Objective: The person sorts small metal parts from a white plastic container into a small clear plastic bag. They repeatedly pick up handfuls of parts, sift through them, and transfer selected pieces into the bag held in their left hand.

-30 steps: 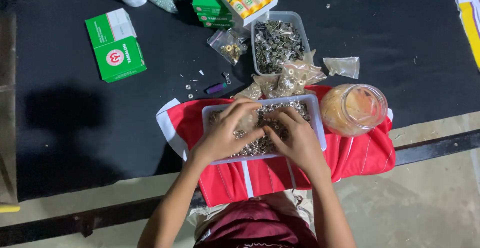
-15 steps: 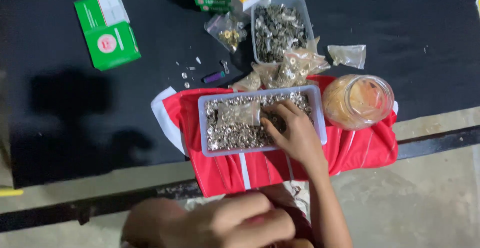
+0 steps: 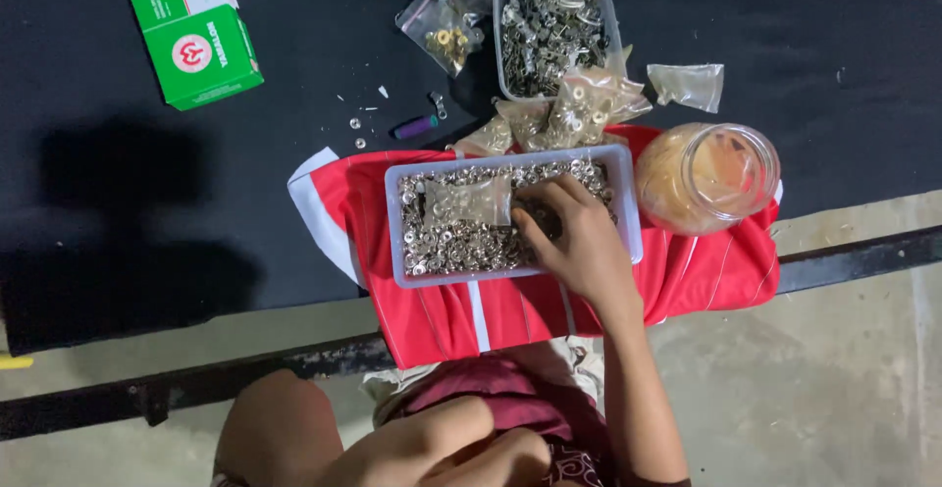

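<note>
Here, mid-sorting: right hand [image 3: 579, 242] curled, fingers dipped among silver washers [image 3: 461, 242] in a clear tray [image 3: 392, 222]; left hand [image 3: 442, 448] loosely closed, empty, in lap; next, likely pinching some washers free.

trays x2 [image 3: 396, 222] [image 3: 502, 46] | jar x1 [image 3: 706, 178] | green box x1 [image 3: 191, 28] (whole one) | hands x2 [image 3: 579, 237] [image 3: 442, 448]

Right hand [image 3: 579, 242]: extended far from the body, palm down, fingers curled downward. Left hand [image 3: 442, 448]: drawn near the body, loosely closed, low at the lap.
</note>
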